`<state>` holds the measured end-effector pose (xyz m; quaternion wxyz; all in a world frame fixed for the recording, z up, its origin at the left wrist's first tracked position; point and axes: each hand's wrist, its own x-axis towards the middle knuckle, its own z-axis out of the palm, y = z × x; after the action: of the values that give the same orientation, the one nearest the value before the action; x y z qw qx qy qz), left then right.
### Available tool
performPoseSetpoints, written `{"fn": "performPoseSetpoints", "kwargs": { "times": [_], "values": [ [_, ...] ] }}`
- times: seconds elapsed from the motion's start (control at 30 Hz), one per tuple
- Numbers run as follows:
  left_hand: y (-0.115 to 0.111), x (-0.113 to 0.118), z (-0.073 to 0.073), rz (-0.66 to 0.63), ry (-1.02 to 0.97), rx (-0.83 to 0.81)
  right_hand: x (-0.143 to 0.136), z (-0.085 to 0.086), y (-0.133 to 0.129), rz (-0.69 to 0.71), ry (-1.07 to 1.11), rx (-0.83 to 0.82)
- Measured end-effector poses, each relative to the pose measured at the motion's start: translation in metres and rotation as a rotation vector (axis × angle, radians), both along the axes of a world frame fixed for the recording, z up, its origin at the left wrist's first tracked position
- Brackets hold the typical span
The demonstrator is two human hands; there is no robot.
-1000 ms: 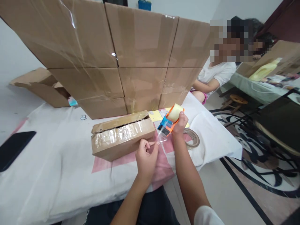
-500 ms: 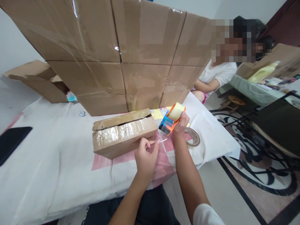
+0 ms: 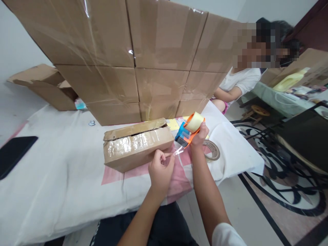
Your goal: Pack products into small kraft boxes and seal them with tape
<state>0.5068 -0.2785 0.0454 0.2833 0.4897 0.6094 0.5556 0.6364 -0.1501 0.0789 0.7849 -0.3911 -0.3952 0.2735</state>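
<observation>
My right hand (image 3: 201, 136) is closed round an orange and blue tape dispenser (image 3: 189, 130) carrying a roll of pale clear tape. From its cutter end a short strip of clear tape (image 3: 179, 149) stretches to my left hand (image 3: 161, 167), whose thumb and forefinger pinch the strip's end. Just left of both hands lies a small cardboard box (image 3: 138, 145), its top covered with shiny tape and a gap showing along its back flap. A loose tape roll (image 3: 212, 150) rests on the cloth, partly behind my right wrist.
Behind the small box rises a tall stack of taped cartons (image 3: 161, 85). An open carton (image 3: 48, 85) stands at the back left, and a black flat device (image 3: 17, 153) lies at the left. Another person (image 3: 238, 82) sits beyond the table's right side.
The view has shifted slightly. Both hands keep their holds on the dispenser and the strip, which now catches more light; the small box has not visibly moved on the table.
</observation>
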Motion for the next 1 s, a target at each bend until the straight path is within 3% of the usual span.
{"fn": "performPoseSetpoints", "kwargs": {
  "times": [0.63, 1.0],
  "values": [
    [0.004, 0.000, -0.008, 0.032, 0.048, 0.043, -0.001, 0.001, 0.001, -0.009, 0.057, 0.006],
    [0.005, 0.002, -0.012, 0.031, 0.047, 0.035, 0.008, -0.014, 0.011, -0.009, 0.106, 0.032]
  ]
}}
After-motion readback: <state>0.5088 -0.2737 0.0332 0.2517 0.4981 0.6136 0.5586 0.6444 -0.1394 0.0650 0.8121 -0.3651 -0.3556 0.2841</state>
